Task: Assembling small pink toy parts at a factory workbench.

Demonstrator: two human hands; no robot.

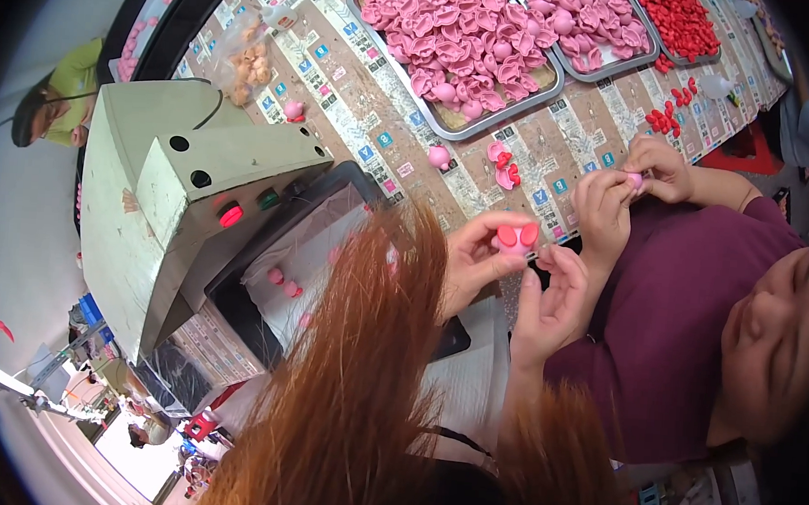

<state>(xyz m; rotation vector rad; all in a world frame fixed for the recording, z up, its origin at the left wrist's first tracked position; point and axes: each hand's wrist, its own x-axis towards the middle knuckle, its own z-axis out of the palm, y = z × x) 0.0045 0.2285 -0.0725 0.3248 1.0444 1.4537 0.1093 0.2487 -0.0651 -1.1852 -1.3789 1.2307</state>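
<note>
My left hand [472, 261] grips a small pink plastic toy part [514, 244] with two red oval pieces on it, held up just past the near edge of the table. My right hand [551, 303] is close against its lower right side, thumb and fingers curled. Something small and metallic-looking shows at those fingertips, too small to name. Beyond my hands on the table lie a round pink piece [439, 157] and an opened pink shell [499, 153] with red pieces [511, 174] beside it. Long reddish-brown hair covers part of the view below.
At right, a co-worker in a maroon shirt [669, 315] handles a small pink piece [634, 179]. Metal trays [515, 105] hold pink shells and red pieces. A pale green machine [177, 183] with red and green buttons stands left, beside a black-rimmed tray [260, 336].
</note>
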